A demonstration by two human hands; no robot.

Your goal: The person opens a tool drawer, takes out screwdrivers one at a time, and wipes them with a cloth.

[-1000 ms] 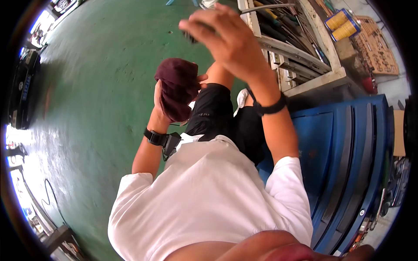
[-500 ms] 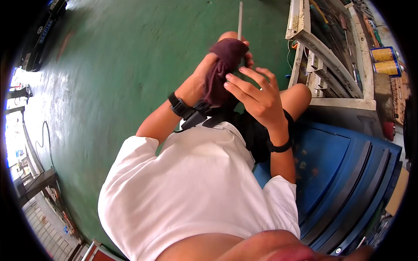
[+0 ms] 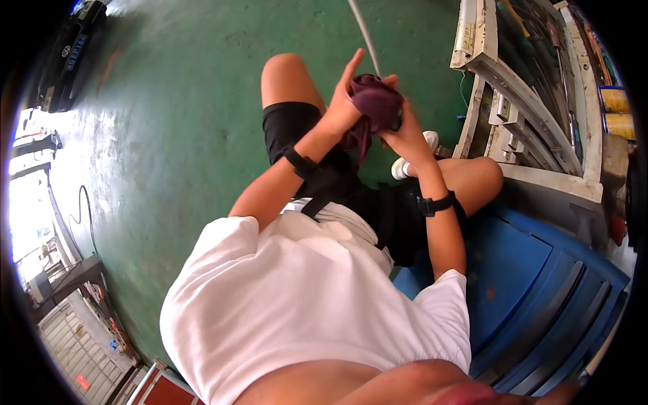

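A crumpled maroon cloth [image 3: 375, 101] is bunched between my hands in front of my lap. My left hand [image 3: 341, 111] closes on it from the left, with one finger pointing up past it. Out of the cloth's far side runs a long thin metal shaft [image 3: 366, 35], part of a tool whose kind is hidden. My right hand [image 3: 407, 135] is closed around the near end of this tool, against the cloth's right side. A small dark piece, perhaps the handle, shows by its fingers.
Right of me stands a worn white cabinet [image 3: 590, 190] with long tools inside. A blue plastic panel [image 3: 513, 263] is beside my right thigh. Two yellow cans [image 3: 617, 125] are at the far right. A dark car [image 3: 71, 54] stands on the green floor [image 3: 169, 135] at upper left.
My right hand, spread and apart from the cloth before, has closed on the tool's near end. The shaft now tilts to the left. My left leg and right shoe have come into view.
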